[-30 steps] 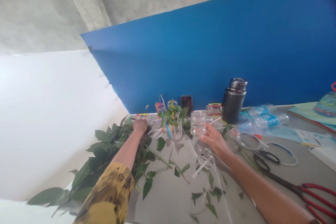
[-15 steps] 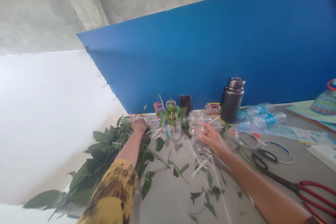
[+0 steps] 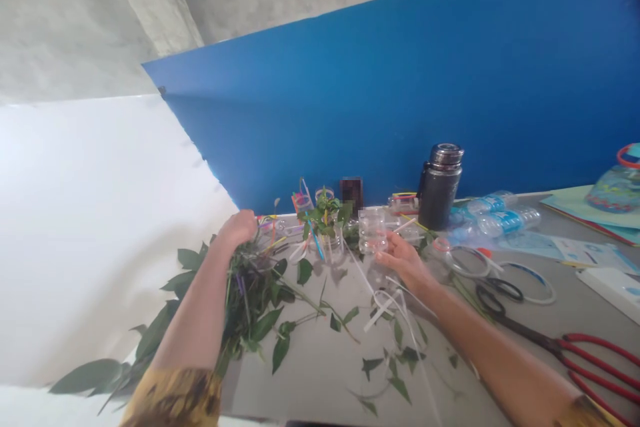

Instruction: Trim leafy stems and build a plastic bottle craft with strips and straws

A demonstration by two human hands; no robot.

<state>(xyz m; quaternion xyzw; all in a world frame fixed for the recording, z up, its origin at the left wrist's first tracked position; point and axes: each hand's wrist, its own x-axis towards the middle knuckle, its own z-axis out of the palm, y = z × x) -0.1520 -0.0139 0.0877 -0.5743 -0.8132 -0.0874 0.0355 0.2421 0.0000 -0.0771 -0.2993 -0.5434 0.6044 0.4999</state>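
Note:
My left hand is raised at the far left of the grey table, fingers closed around the top of a bunch of leafy green stems that hang down beside my forearm. My right hand reaches to the middle of the table with its fingers curled against a small clear plastic jar. Between the hands stand several clear jars holding green sprigs and coloured straws.
A dark steel flask stands by the blue wall. Plastic water bottles lie to its right. Red-handled shears, black scissors, white rings, white strips and loose leaves lie on the table.
My left hand has lifted from the table's far left, pulling a bunch of leafy stems up with it. My right hand has stayed by the clear jar.

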